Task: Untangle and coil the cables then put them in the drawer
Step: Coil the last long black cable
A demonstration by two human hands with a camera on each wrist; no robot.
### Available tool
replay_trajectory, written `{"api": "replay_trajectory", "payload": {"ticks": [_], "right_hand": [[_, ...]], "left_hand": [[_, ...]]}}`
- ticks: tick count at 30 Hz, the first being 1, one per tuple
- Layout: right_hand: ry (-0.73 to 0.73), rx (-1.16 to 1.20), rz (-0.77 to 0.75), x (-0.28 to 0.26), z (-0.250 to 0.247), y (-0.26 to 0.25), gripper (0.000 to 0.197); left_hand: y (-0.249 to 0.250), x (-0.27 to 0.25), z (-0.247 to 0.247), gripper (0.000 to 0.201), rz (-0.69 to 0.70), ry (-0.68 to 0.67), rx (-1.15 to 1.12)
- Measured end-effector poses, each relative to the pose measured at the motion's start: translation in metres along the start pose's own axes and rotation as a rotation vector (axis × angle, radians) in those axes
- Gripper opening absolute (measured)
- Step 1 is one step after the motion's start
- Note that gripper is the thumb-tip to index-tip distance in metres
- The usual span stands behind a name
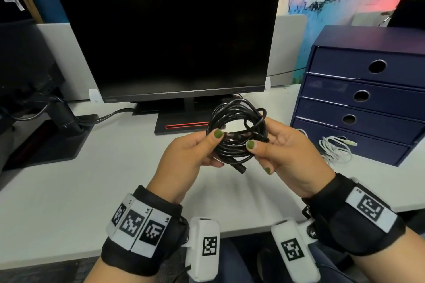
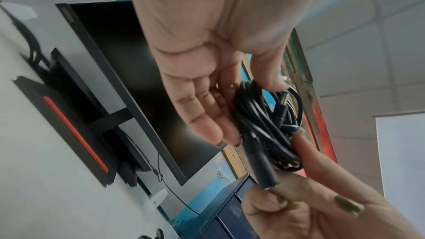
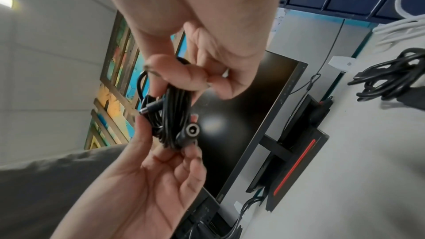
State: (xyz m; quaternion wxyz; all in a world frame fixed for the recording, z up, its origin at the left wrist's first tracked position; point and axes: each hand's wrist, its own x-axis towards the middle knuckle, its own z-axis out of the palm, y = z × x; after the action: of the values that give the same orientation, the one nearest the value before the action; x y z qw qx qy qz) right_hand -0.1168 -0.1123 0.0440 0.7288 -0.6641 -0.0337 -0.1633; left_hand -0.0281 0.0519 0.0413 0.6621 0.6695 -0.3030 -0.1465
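Both hands are holding a coiled black round-sheathed cable (image 1: 236,131) in the air above the middle of the white worktop (image 1: 69,186), in front of the black flat monitor (image 1: 165,34). The left hand (image 1: 190,151) is pinching the left side of the coil, its thumb lying over the strands and its fingers curling underneath. The right hand (image 1: 287,151) is gripping the right side, thumb pressing on the lower strands, fingers wrapping behind. So each grip is closing around the same coil, and neither is spreading open.

In the left wrist view the black barrel socket end (image 2: 264,174) of the coil is sticking out below the bundle, touching the right hand's fingers (image 2: 306,184). In the right wrist view that round socket is facing the camera (image 3: 192,130), and a slim plug end (image 3: 151,108) is poking out of the strands.

A loose bundle of thin white cable (image 1: 335,148) is lying on the worktop near its right edge, just in front of the dark blue four-drawer cardboard cabinet (image 1: 368,99). All four drawers are sitting closed. Another black cable bundle (image 3: 391,77) is lying on the worktop in the right wrist view.
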Motion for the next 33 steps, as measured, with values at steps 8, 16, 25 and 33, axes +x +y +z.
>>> {"api": "replay_trajectory", "payload": {"ticks": [8,16,25,33], "right_hand": [[-0.034,-0.051,0.088,0.0,-0.004,-0.003,0.031],[0.035,-0.05,0.118,-0.001,-0.005,0.003,0.035],[0.063,-0.078,0.096,-0.003,-0.006,0.005,0.026],[0.021,-0.147,0.015,-0.006,-0.006,0.01,0.032]], "left_hand": [[-0.003,0.0,0.004,0.043,-0.025,-0.016,-0.066],[-0.003,-0.001,0.005,0.045,-0.055,-0.032,-0.121],[-0.005,-0.001,0.008,0.038,-0.051,-0.02,-0.118],[-0.005,-0.002,0.01,0.019,0.042,0.115,0.001]]}}
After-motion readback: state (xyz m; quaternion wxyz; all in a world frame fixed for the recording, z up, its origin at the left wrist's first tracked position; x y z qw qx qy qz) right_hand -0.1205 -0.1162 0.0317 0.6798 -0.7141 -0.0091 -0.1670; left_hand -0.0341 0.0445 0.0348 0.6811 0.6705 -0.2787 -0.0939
